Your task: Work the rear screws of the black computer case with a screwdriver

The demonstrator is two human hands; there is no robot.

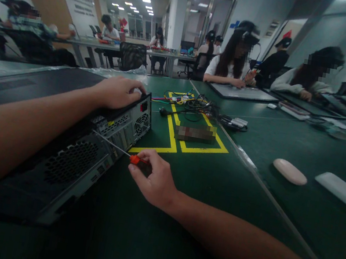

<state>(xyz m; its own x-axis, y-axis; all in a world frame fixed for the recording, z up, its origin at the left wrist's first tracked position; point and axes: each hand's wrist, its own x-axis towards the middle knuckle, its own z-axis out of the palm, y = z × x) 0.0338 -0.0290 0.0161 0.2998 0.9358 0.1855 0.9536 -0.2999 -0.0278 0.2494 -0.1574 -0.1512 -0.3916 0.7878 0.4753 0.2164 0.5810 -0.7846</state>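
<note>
A black computer case lies on the green table at the left, its metal back panel facing right. My left hand rests on its top near the far rear corner, fingers apart and bent toward the edge. My right hand is closed around the handle of a screwdriver with an orange collar. The long thin shaft points left, and its tip reaches the back panel around the slot covers. Whether the tip sits in a screw is too small to tell.
Beyond the case lie a bundle of cables and a pixelated object near yellow tape markings. To the right are a pink oval object, a white bar-shaped object and a table seam. Several people work at tables behind.
</note>
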